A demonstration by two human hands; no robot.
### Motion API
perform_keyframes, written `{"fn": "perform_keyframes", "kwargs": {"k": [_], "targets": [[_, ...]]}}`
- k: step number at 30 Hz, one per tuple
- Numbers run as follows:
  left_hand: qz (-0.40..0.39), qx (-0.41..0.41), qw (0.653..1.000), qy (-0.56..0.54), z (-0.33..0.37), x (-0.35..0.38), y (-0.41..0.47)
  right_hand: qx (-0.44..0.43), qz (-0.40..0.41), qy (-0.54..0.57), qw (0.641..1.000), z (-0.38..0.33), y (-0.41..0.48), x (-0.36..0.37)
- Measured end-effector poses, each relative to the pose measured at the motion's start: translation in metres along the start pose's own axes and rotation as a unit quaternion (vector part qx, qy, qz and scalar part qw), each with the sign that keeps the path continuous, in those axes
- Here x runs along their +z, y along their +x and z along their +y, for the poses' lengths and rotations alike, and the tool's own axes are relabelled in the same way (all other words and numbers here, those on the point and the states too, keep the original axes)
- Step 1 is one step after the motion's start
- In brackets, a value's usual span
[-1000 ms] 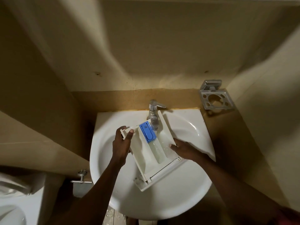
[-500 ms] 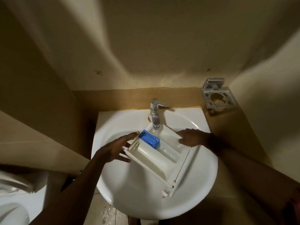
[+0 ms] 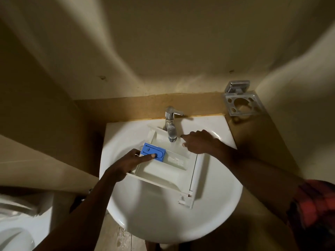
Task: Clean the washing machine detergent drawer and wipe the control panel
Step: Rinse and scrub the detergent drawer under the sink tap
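A white detergent drawer [image 3: 163,173] lies in the white sink [image 3: 163,220], its far end under the chrome tap [image 3: 171,126], from which water runs into it. A blue insert [image 3: 153,152] sits in the drawer's left compartment. My left hand [image 3: 126,163] holds the drawer's left edge, with a finger pressed on the blue insert. At the far right side of the drawer, beside the tap, my right hand [image 3: 198,142] rests with fingers curled on the rim. The washing machine and its control panel are out of view.
A metal holder [image 3: 242,102] is fixed to the wall at the right of the sink. Tan walls close in on three sides. A white fixture [image 3: 14,232] shows at the lower left. The floor below the sink [image 3: 121,238] looks wet.
The drawer has turned clockwise in the sink, its front end now pointing lower right. My left hand went from its edge to an open reach to pressing the blue insert. My right hand moved toward the tap.
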State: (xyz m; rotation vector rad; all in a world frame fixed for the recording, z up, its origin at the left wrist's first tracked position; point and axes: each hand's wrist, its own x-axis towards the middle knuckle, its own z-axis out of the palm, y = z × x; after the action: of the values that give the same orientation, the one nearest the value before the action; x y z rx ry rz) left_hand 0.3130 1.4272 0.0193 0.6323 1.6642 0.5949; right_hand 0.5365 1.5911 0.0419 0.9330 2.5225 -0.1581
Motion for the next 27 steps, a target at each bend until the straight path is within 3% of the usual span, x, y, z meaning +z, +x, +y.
{"fn": "perform_keyframes", "kwargs": {"k": [6, 9, 14, 17, 19, 23, 27], "targets": [[-0.029, 0.013, 0.999, -0.009, 0.018, 0.012, -0.008, 0.002, 0.069, 0.002, 0.998, -0.006, 0.0, 0.004], [0.005, 0.05, 0.998, -0.039, 0.01, 0.014, -0.003, 0.027, 0.125, 0.071, 0.989, -0.003, -0.002, 0.0], [0.053, 0.074, 0.993, -0.078, -0.007, 0.011, -0.005, -0.025, 0.35, 0.156, 0.923, -0.024, -0.017, 0.004], [0.07, 0.084, 0.992, -0.07, -0.005, 0.01, -0.006, -0.026, 0.259, 0.243, 0.934, -0.028, -0.025, 0.02], [0.08, 0.079, 0.992, -0.058, 0.001, 0.009, -0.003, 0.011, 0.183, 0.22, 0.958, -0.03, -0.029, 0.025], [0.084, 0.077, 0.992, -0.06, 0.006, 0.009, -0.001, 0.046, 0.106, 0.179, 0.977, -0.066, -0.065, 0.037], [0.078, 0.08, 0.992, -0.064, 0.005, 0.007, -0.001, 0.02, 0.055, 0.155, 0.986, -0.101, -0.1, 0.049]]}}
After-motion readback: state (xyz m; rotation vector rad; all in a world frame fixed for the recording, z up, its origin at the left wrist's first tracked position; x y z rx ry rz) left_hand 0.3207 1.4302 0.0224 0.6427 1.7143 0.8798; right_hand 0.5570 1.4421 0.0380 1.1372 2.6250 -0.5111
